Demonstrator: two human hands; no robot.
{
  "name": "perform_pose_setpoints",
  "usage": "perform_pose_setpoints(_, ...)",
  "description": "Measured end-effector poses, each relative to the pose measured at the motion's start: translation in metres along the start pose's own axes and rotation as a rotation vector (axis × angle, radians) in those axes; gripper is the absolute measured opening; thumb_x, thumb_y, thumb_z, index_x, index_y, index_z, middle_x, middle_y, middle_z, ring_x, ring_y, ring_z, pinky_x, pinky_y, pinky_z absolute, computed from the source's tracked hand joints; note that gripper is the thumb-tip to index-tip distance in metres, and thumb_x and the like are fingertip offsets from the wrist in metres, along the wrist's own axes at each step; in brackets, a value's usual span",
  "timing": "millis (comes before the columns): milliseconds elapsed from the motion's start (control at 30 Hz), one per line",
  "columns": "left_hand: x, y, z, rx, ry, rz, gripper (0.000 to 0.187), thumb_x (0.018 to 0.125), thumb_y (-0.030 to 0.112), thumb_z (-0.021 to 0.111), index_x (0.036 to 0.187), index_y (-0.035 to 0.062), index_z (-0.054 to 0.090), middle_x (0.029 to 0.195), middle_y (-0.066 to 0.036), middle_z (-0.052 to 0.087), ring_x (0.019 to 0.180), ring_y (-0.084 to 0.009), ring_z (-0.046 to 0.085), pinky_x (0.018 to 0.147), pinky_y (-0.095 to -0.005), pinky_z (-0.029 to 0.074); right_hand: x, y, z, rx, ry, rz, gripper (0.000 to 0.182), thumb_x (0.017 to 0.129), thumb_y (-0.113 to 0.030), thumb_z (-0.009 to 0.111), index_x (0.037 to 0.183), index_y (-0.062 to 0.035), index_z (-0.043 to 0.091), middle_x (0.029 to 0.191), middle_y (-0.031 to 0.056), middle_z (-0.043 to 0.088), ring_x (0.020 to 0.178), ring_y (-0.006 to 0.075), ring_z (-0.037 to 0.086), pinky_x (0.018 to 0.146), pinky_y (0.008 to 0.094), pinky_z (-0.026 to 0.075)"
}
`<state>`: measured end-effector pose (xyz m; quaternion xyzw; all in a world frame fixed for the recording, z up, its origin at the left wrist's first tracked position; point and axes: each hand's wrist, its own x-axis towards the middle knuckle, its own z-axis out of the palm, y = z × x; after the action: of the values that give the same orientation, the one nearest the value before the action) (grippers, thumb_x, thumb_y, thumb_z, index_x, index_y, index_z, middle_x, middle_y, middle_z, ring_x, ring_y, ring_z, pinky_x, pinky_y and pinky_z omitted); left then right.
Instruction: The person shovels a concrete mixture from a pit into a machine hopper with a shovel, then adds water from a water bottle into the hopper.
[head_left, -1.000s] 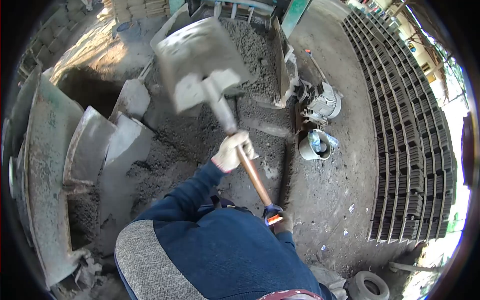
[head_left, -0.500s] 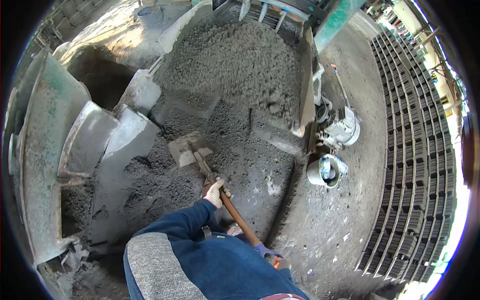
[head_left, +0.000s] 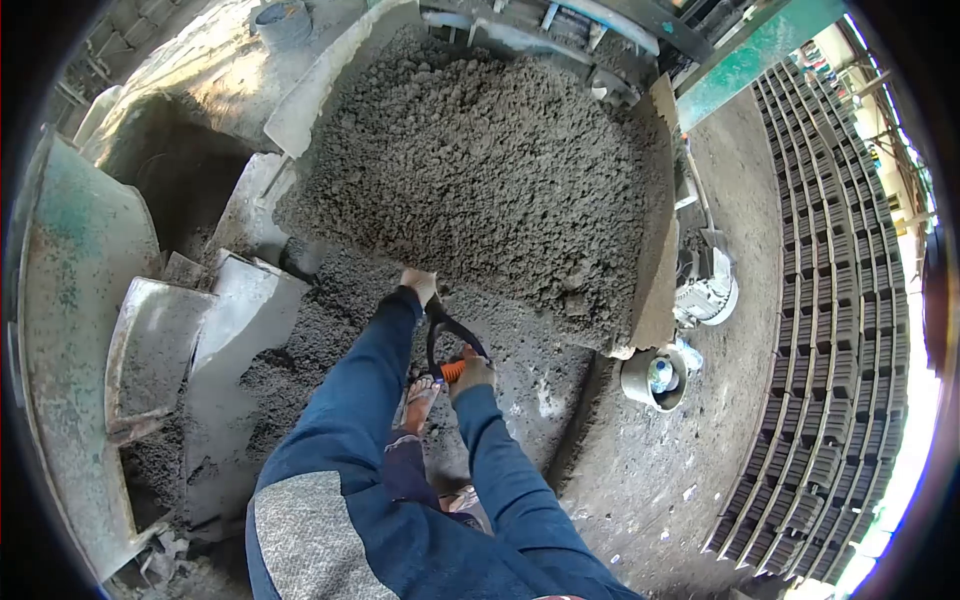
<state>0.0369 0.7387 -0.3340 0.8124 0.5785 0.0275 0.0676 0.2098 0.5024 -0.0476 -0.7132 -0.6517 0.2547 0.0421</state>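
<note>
Shovel point(head_left: 462, 330) in right hand point(head_left: 474, 372) (orange grip point(head_left: 453, 371)).

The shovel point(head_left: 437, 314) sits just below the centre of the view, its dark, D-shaped frame point(head_left: 431, 347) around an orange, ribbed grip point(head_left: 453, 371). The grip lies at 6 o'clock on the frame, which narrows toward 12 o'clock; most of the shaft and the whole blade are hidden. From 10 round to 3 o'clock of the frame spreads a broad heap of grey mix point(head_left: 490, 170), coarse and crumbly, with bigger lumps toward its 5 o'clock edge.
</note>
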Motion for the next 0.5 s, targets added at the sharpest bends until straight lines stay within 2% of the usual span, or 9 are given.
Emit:
perform_pose_setpoints(33, -0.012, 0.013, 0.011, -0.146, -0.069, -0.138, 0.027, 0.096, 0.022, 0.06, 0.114, 0.0021, 0.061, 0.092, -0.017, 0.068, 0.081, -0.0327, 0.069, 0.065, -0.0491, 0.054, 0.002, 0.006, 0.014, -0.006, 0.004, -0.001, 0.033, 0.083, -0.019, 0.072, 0.113, -0.0074, 0.065, 0.094, 0.0153, 0.07, 0.088, 0.0317, 0.069, 0.084, 0.0451, 0.054)
perform_pose_setpoints(167, -0.069, 0.099, 0.017, -0.672, -0.308, -0.735, 0.039, 0.096, 0.032, 0.055, 0.117, -0.0008, 0.063, 0.113, -0.02, 0.068, 0.102, -0.0347, 0.068, 0.08, -0.0427, 0.054, -0.08, 0.066, 0.033, 0.195, 0.061, -0.036, 0.029, 0.085, -0.018, 0.073, 0.11, -0.0051, 0.064, 0.089, 0.01, 0.069, 0.08, 0.0257, 0.068, 0.074, 0.0409, 0.055)
perform_pose_setpoints(233, -0.095, 0.13, -0.018, -0.92, -0.373, -0.912, 0.032, 0.093, 0.027, 0.058, 0.108, -0.0009, 0.064, 0.101, -0.017, 0.067, 0.093, -0.0314, 0.068, 0.075, -0.0392, 0.054, -0.112, 0.124, 0.067, 0.306, 0.038, 0.045, 0.024, 0.088, -0.017, 0.071, 0.108, -0.0056, 0.063, 0.087, 0.0088, 0.066, 0.075, 0.0229, 0.066, 0.069, 0.0392, 0.055)
perform_pose_setpoints(300, -0.132, 0.18, -0.113, -1.087, -0.281, -1.132, 0.016, 0.092, 0.017, 0.059, 0.091, 0.0009, 0.06, 0.08, -0.013, 0.065, 0.069, -0.0268, 0.065, 0.064, -0.0399, 0.055, -0.162, 0.124, 0.042, 0.924, 0.111, 0.503, 0.025, 0.09, -0.014, 0.07, 0.112, -0.005, 0.06, 0.085, 0.0083, 0.064, 0.072, 0.021, 0.065, 0.065, 0.0372, 0.056)
perform_pose_setpoints(367, -0.17, 0.213, -0.161, -1.716, -0.299, -1.251, 0.013, 0.091, 0.016, 0.061, 0.089, 0.0035, 0.058, 0.076, -0.012, 0.061, 0.066, -0.0273, 0.063, 0.065, -0.0437, 0.056, -0.196, 0.087, -0.043, 1.491, 0.262, 0.818, 0.042, 0.088, -0.01, 0.07, 0.124, -0.0057, 0.049, 0.086, 0.0092, 0.062, 0.068, 0.0222, 0.064, 0.06, 0.0376, 0.057)
perform_pose_setpoints(400, -0.181, 0.226, -0.17, -2.039, -0.288, -1.282, 0.013, 0.09, 0.016, 0.062, 0.088, 0.0048, 0.057, 0.073, -0.011, 0.059, 0.065, -0.0276, 0.061, 0.065, -0.0456, 0.056, -0.211, 0.095, -0.056, 1.508, 0.307, 0.709, 0.056, 0.087, -0.008, 0.071, 0.133, -0.0071, 0.04, 0.087, 0.0101, 0.061, 0.065, 0.024, 0.064, 0.055, 0.0391, 0.057)
perform_pose_setpoints(433, -0.2, 0.238, -0.161, -2.189, -0.375, -1.318, 0.01, 0.091, 0.014, 0.063, 0.089, 0.0082, 0.055, 0.068, -0.01, 0.053, 0.061, -0.0283, 0.057, 0.074, -0.0531, 0.056, -0.233, 0.109, -0.06, 1.383, 0.29, 0.539, 0.055, 0.086, -0.007, 0.073, 0.132, -0.0084, 0.043, 0.09, 0.0102, 0.061, 0.065, 0.0231, 0.064, 0.056, 0.0379, 0.059)
perform_pose_setpoints(467, -0.22, 0.249, -0.166, -2.267, -0.388, -1.305, 0.009, 0.091, 0.014, 0.062, 0.089, 0.0086, 0.055, 0.069, -0.01, 0.052, 0.061, -0.0281, 0.056, 0.078, -0.0536, 0.055, -0.248, 0.093, -0.093, 1.3, 0.3, 0.421, 0.053, 0.084, -0.007, 0.076, 0.129, -0.0068, 0.046, 0.087, 0.0094, 0.062, 0.064, 0.0193, 0.063, 0.061, 0.037, 0.058)
perform_pose_setpoints(500, -0.239, 0.261, -0.186, -2.348, -0.394, -1.282, 0.009, 0.092, 0.014, 0.062, 0.09, 0.0091, 0.054, 0.071, -0.01, 0.052, 0.06, -0.0278, 0.055, 0.081, -0.0542, 0.054, -0.268, 0.09, -0.112, 1.023, 0.33, 0.238, 0.045, 0.085, -0.01, 0.077, 0.123, -0.0053, 0.053, 0.09, 0.0104, 0.063, 0.065, 0.0197, 0.064, 0.065, 0.0372, 0.058)
